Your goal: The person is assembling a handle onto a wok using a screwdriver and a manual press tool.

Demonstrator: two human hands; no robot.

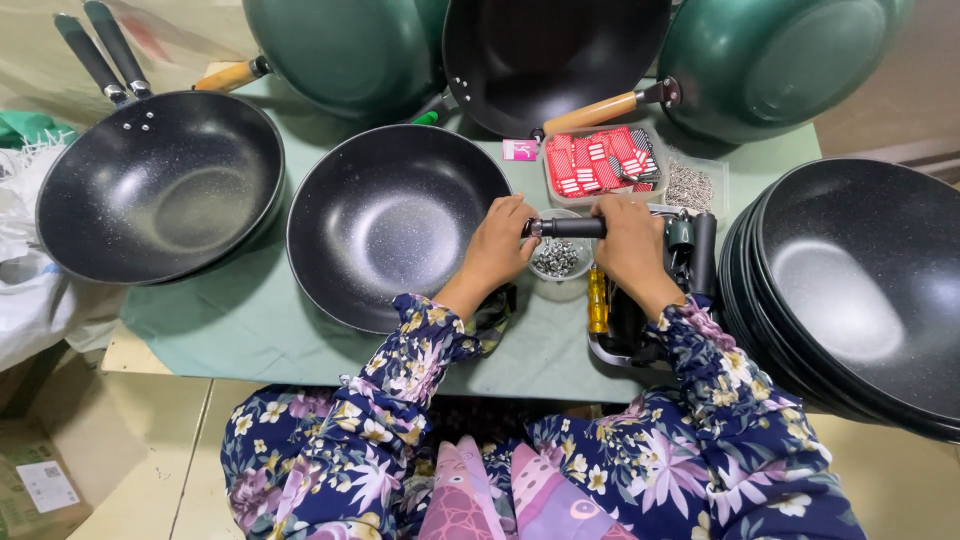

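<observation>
Both hands up over the green cloth-covered table (250, 320), closed on one black pan handle (572, 227) held level between them

Left hand (503, 245) with fingers pinched together at the handle's metal end, just beside the rim of the handleless black wok (395, 222) lying open side up in front

Right hand (627, 242) wrapped and clamped around the handle's other end, thumb on top

Directly below the handle, a small clear bowl of metal screws (559, 260), near the wok's right edge

Behind the hands, a clear tray of red packets (602, 160), with a heap of small silver hardware (689, 186) just to its right and a small pink tag (519, 149) to its left

Under and beside the right wrist, a yellow-handled screwdriver (597, 297) and a dark power tool (690, 255), partly hidden by the floral sleeve (700, 380)

Far left, stacked black woks with fitted black handles (160, 185); far right, a tall stack of handleless black woks (860, 290)

Along the back edge, green-bodied woks (345, 45) with wooden handles (600, 110), tilted on their sides, one showing its black inside (545, 55)
</observation>
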